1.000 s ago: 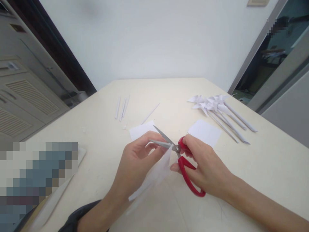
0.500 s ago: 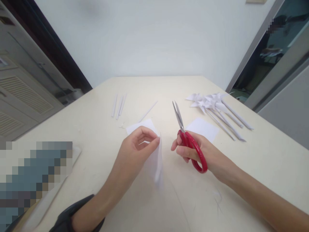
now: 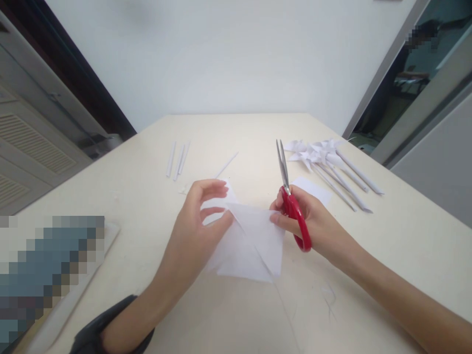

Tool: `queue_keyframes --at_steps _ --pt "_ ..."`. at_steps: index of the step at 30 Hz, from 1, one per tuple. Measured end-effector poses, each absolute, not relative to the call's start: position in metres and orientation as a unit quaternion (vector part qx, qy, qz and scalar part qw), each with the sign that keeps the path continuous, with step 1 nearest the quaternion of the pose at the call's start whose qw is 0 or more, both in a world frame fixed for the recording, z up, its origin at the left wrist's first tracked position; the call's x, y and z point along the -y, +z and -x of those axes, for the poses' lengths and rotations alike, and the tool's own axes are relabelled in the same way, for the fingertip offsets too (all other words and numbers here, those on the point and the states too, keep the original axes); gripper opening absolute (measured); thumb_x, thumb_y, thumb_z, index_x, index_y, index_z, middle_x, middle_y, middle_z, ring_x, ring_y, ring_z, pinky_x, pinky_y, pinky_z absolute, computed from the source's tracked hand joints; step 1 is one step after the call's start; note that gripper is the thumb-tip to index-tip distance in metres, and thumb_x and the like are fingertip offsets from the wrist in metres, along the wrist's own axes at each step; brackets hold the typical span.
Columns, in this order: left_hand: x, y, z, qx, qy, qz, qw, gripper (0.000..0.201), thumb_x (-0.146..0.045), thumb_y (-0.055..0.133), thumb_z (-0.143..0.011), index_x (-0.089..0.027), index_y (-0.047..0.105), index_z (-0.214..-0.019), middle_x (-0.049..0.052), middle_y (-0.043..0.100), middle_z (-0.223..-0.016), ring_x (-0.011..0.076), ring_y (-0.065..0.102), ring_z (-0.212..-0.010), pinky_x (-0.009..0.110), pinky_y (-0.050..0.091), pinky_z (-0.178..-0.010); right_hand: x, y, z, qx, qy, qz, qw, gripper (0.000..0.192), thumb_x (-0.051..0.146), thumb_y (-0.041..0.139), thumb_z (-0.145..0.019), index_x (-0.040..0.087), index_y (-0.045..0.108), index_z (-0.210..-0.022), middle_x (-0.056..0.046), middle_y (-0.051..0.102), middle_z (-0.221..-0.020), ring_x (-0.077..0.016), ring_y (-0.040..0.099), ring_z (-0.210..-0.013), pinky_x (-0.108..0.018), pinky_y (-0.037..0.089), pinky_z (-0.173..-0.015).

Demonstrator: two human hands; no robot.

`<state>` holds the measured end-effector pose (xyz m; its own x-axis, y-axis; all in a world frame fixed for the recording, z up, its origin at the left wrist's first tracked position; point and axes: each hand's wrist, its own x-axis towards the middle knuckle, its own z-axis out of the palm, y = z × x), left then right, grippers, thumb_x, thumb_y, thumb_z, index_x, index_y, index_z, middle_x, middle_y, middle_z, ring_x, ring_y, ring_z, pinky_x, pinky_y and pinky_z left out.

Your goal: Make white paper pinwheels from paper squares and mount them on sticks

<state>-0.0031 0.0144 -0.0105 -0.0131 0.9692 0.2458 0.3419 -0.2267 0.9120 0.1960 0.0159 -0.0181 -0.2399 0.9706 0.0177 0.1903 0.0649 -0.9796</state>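
Note:
Red-handled scissors [image 3: 303,226] sit in my right hand [image 3: 308,209], their blades close together and pointing away from me. The same hand pinches the right corner of a white paper square [image 3: 258,231] between thumb and fingers. Slits run inward from two of the square's corners. My left hand [image 3: 201,216] is open at the square's upper left corner, with its thumb against the paper and the fingers apart. Beneath and behind that hand lies another white sheet [image 3: 230,191], partly covered.
Several finished paper pinwheels [image 3: 313,152] with rolled paper sticks [image 3: 359,172] lie at the right. Paper sticks [image 3: 180,160] rest at the back left, and one thin stick [image 3: 226,164] sits nearer the middle. A blank sheet [image 3: 313,189] and paper scraps [image 3: 328,295] are on the table.
The paper, held on edge by my left hand before, now spreads open and faces me. My right hand has taken its right corner, scissors still in the palm. My left fingers have spread apart.

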Motion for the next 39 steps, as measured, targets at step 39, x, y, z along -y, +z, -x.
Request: queue_keyframes --at_steps 39 --pt "-0.002 -0.007 -0.005 -0.483 0.328 -0.771 0.255 0.008 -0.029 0.059 -0.085 -0.024 0.063 -0.089 -0.001 0.068 -0.097 0.0171 0.061 -0.093 0.029 0.044 -0.086 0.000 -0.015 -0.183 0.647 0.454 0.413 0.453 0.018 0.022 0.064 -0.082 0.023 0.048 -0.089 0.002 0.057 -0.086 -0.0137 0.056 -0.079 -0.027 0.046 -0.070"
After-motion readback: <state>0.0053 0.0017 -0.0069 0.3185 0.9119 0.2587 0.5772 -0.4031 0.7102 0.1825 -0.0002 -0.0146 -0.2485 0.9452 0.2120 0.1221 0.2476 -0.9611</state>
